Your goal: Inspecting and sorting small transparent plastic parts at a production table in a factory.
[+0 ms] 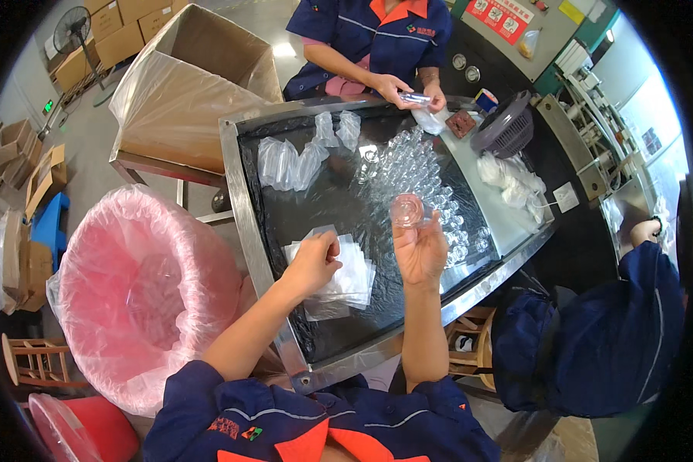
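Observation:
My right hand, palm up over the table, holds a clear round cup-like piece at its fingertips. My left hand is closed over a stack of flat clear plastic bags, its fingers pinching a bag at the top of the pile. Just beyond my right hand, many similar clear pieces stand in rows on the dark film-covered tabletop. At the far left of the table lie several bagged clear pieces.
A pink-lined bin stands left of the table, with a large plastic-lined carton beyond. Across the table, a co-worker's hands hold a small clear item. A grey fan and white plastic lie right; another person works nearby.

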Action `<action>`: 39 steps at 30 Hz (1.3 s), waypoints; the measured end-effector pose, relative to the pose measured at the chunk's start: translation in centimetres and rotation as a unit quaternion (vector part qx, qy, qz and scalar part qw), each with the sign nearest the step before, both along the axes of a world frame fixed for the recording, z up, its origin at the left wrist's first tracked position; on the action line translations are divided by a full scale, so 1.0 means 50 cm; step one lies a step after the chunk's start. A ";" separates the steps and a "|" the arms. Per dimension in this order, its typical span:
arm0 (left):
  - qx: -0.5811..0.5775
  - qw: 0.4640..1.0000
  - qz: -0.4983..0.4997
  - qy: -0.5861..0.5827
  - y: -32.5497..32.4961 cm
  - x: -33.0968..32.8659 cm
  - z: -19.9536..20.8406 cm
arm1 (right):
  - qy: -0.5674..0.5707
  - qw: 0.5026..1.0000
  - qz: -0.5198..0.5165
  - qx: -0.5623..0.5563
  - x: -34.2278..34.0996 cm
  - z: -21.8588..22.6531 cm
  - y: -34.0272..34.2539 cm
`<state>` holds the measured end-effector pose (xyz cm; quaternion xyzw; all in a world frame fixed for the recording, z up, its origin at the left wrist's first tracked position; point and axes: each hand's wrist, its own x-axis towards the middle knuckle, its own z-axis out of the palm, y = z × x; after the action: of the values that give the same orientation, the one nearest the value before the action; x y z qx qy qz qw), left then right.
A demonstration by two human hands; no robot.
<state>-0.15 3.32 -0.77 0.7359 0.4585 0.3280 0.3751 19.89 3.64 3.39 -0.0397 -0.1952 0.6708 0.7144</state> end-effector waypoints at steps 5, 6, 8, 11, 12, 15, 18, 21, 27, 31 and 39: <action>-0.026 0.998 -0.019 -0.044 -0.005 -0.025 -0.033 | 0.078 0.995 0.034 -0.050 -0.046 0.070 -0.054; -0.023 0.998 -0.022 -0.048 -0.012 -0.027 -0.035 | 0.074 0.996 0.031 -0.047 -0.043 0.054 -0.066; -0.040 0.996 -0.001 -0.074 -0.043 -0.017 0.011 | 0.066 0.994 0.075 0.042 -0.032 0.042 -0.093; -0.072 0.990 0.017 -0.123 -0.088 -0.020 0.043 | 0.130 0.985 0.114 -0.008 -0.054 0.071 -0.144; -0.095 0.985 0.026 -0.140 -0.101 -0.023 0.048 | 0.161 0.978 0.127 -0.029 -0.061 0.078 -0.159; -0.103 0.981 0.041 -0.161 -0.128 -0.036 0.021 | 0.172 0.975 0.106 -0.090 -0.087 0.087 -0.194; -0.095 0.960 0.063 -0.255 -0.136 -0.032 -0.013 | 0.169 0.976 0.121 -0.070 -0.102 0.079 -0.214; -0.067 0.965 0.078 -0.240 -0.141 -0.037 0.000 | 0.145 0.981 0.076 -0.103 -0.119 0.084 -0.234; -0.100 0.958 0.070 -0.258 -0.136 -0.049 -0.011 | -0.368 0.877 -0.305 0.053 -0.108 0.115 -0.266; -0.165 0.926 0.072 -0.333 -0.144 -0.059 0.006 | -0.424 0.796 -0.433 0.007 -0.080 0.111 -0.270; -0.136 0.895 0.073 -0.419 -0.164 -0.034 0.038 | -0.303 0.936 -0.104 -0.146 -0.131 0.035 -0.270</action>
<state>-1.87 -4.87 1.13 0.4368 0.3513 0.5667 0.6038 13.32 -9.87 5.16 -0.3647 -0.2973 0.5697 0.6738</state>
